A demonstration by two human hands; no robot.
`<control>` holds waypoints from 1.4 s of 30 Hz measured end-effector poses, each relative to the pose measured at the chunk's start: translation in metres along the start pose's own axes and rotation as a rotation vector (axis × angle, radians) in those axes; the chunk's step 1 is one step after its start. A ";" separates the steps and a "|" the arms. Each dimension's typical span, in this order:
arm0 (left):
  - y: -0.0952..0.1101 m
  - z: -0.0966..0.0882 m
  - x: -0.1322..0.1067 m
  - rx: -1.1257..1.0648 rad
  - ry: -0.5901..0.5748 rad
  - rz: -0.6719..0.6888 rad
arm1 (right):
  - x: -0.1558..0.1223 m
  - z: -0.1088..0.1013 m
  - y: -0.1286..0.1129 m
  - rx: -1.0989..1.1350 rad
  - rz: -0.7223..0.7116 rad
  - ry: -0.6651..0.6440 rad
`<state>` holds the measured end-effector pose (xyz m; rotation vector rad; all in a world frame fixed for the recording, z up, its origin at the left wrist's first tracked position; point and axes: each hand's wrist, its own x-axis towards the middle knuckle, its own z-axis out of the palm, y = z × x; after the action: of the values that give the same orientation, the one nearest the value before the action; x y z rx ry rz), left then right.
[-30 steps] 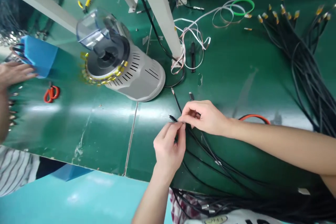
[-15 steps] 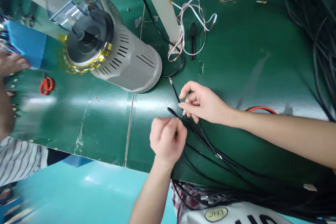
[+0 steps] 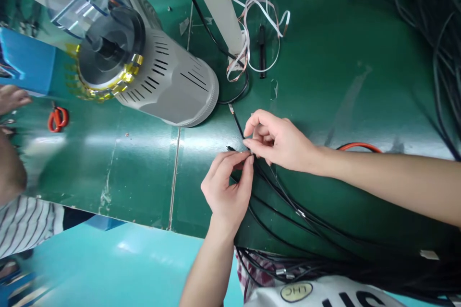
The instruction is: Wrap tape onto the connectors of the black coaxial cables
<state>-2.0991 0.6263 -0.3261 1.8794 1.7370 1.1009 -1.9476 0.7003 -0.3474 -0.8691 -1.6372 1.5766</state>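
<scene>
My left hand (image 3: 226, 187) comes up from below with thumb and forefinger pinched on the small pale end of a black cable. Directly against it is my right hand (image 3: 279, 141), its thumb and forefinger closed on the same cable; its other fingers are curled, and the exact grip is partly hidden. Several black cables (image 3: 284, 218) run from under the hands down toward the lap. One cable tip with a metal plug (image 3: 231, 110) lies beyond my fingers, and another dark tip (image 3: 230, 148) shows just above my left hand.
A grey machine (image 3: 176, 76) with a reel of yellow tape (image 3: 126, 75) stands left of centre. Near the white post (image 3: 219, 5) lie tangled white wires (image 3: 248, 5) and a black pen (image 3: 262, 50). Orange-handled scissors (image 3: 58, 119), a blue bin (image 3: 30, 60) and another person's hand (image 3: 13, 99) are at left.
My left hand has turned from a fist-like pose and brought its thumb and forefinger to the cable end at my right fingertips. The right hand has barely moved. The view has shifted slightly.
</scene>
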 end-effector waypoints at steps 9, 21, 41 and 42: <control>-0.002 0.003 -0.003 0.190 -0.026 0.055 | -0.002 0.000 0.002 -0.152 -0.073 0.010; -0.014 0.001 0.002 -0.350 -0.013 -0.437 | 0.001 -0.002 0.001 -0.040 -0.086 -0.017; -0.019 -0.016 0.011 -0.958 -0.113 -0.581 | 0.005 -0.001 -0.005 0.060 -0.104 -0.023; -0.018 -0.016 0.011 -0.950 -0.101 -0.567 | 0.005 -0.001 -0.005 0.061 -0.104 -0.023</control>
<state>-2.1237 0.6366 -0.3255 0.7879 1.2050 1.2318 -1.9492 0.7052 -0.3426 -0.7248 -1.6158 1.5612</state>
